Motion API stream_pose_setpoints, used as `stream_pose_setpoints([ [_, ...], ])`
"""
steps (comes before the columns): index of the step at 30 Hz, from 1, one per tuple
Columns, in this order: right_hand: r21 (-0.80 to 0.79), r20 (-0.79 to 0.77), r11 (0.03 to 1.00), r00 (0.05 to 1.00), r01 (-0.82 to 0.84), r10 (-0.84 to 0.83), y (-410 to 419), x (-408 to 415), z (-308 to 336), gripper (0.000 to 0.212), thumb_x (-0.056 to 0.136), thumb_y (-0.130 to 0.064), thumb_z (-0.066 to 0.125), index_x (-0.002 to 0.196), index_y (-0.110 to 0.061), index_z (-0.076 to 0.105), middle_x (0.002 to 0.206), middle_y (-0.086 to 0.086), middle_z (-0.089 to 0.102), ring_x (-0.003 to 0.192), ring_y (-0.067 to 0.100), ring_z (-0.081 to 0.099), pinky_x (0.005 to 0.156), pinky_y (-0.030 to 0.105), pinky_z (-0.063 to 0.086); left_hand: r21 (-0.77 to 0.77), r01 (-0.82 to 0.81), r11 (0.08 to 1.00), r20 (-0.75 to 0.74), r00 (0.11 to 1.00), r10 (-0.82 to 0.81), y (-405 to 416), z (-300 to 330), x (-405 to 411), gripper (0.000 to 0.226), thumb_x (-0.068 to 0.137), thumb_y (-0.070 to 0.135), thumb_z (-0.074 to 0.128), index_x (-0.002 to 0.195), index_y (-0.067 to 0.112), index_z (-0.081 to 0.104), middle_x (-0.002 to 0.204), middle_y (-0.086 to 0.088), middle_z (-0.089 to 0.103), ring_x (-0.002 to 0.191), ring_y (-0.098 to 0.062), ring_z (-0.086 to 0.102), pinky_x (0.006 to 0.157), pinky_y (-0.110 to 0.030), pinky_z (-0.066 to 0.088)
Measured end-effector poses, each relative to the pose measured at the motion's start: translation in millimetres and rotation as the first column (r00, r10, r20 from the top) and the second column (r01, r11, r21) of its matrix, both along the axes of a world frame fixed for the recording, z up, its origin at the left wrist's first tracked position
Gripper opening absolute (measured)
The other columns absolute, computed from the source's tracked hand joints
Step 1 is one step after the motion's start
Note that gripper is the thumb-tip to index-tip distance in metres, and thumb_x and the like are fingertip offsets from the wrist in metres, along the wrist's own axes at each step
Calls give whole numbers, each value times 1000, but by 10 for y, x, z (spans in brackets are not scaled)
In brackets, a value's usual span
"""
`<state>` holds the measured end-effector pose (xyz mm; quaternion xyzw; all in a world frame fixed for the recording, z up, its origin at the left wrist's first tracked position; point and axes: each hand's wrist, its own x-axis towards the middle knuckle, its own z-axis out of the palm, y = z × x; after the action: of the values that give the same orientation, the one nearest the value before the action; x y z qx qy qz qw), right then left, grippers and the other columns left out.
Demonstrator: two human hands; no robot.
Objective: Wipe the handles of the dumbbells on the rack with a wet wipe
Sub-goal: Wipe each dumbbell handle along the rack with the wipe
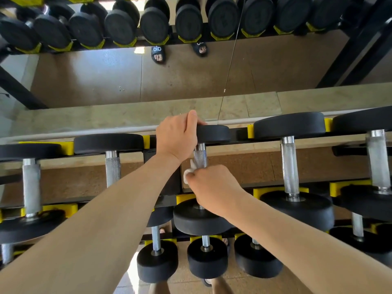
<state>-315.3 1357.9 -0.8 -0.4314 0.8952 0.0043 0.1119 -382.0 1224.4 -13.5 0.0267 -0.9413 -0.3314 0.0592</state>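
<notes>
A person leans over a dumbbell rack (250,132) that stands against a mirror (191,77), both bare forearms reaching in from the near edge. The left hand (180,136) is at the far side of the rack, its fingers curled over the far black weight (214,133) of a small dumbbell in the middle of the top row, gripping it from the left. The right hand (212,185) is nearer, its fingers closed round the lower part of that dumbbell's knurled metal handle (200,158), with a white wet wipe (189,174) bunched between the fingers and the handle; a fold of the wipe sticks out on the left of the hand. The near weight (197,219) of the same dumbbell sits just below the right wrist. To the right, a larger dumbbell (289,166) rests in yellow cradles, and another lies beyond it at the right edge. To the left, two more dumbbells (112,164) lie across the same row, their handles bare. A lower row of small dumbbells (206,257) shows near the bottom. In the mirror, a row of black weights and a pair of black sandals (159,53) are reflected at the far top.
</notes>
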Motion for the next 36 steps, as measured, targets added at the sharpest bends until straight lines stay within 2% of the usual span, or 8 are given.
stream_pose_setpoints([
  [8,-407,193,821,916,401,-352,395,96,-117,29,97,-20,56,125,-24,61,87,-6,72,62,2,60,53,15,48,-19,4,1000,-2,1000,-4,0,-2,-8,54,99,31,24,89,24,77,77,7,71,67,-14,58,51,-22,32],
  [10,-364,537,471,594,804,-599,363,99,-201,24,100,-20,51,118,-19,67,82,-8,69,60,0,58,50,13,44,-10,-11,1000,-3,1000,11,8,-4,-15,57,99,33,22,86,25,78,73,8,69,65,-13,58,52,-23,34],
  [12,80,919,53,-54,995,-390,264,39,-270,20,99,-17,48,103,-13,68,68,-5,58,50,6,47,44,17,36,-11,-12,1000,1,1000,12,13,1,-10,59,98,36,20,85,26,77,73,9,69,66,-13,58,53,-24,35],
  [14,362,917,-35,-363,932,-165,167,19,-256,20,98,-11,44,88,-9,62,58,-2,47,42,9,36,39,20,29,-14,-8,1000,6,1000,8,10,1,-8,58,98,35,21,85,26,77,74,8,69,67,-14,57,54,-25,35],
  [17,226,915,75,-185,971,-359,156,99,-165,23,98,-13,45,85,-13,64,57,-3,48,44,8,36,41,20,30,-9,-16,1000,13,1000,16,13,14,-3,58,99,33,22,86,26,78,76,8,69,68,-13,57,54,-21,33],
  [21,-307,696,513,556,802,-454,166,284,65,24,102,-23,45,98,-24,69,70,-5,64,52,2,52,46,14,39,-21,-17,1000,13,1000,17,23,22,-14,65,96,37,16,86,26,79,74,8,69,65,-13,53,53,-20,30],
  [24,-122,479,941,849,316,-223,90,193,46,25,101,-26,40,97,-24,64,76,-5,60,66,8,56,57,23,43,4,-33,999,34,999,33,23,22,-19,62,99,34,20,87,26,80,74,7,70,68,-15,56,56,-24,38],
  [36,56,733,955,637,292,-238,559,58,-6,34,102,-21,44,125,-29,67,125,-10,66,90,-4,59,80,16,45,4,-34,999,28,999,33,24,4,-18,59,100,32,22,87,26,80,75,6,70,67,-14,57,56,-25,39],
])
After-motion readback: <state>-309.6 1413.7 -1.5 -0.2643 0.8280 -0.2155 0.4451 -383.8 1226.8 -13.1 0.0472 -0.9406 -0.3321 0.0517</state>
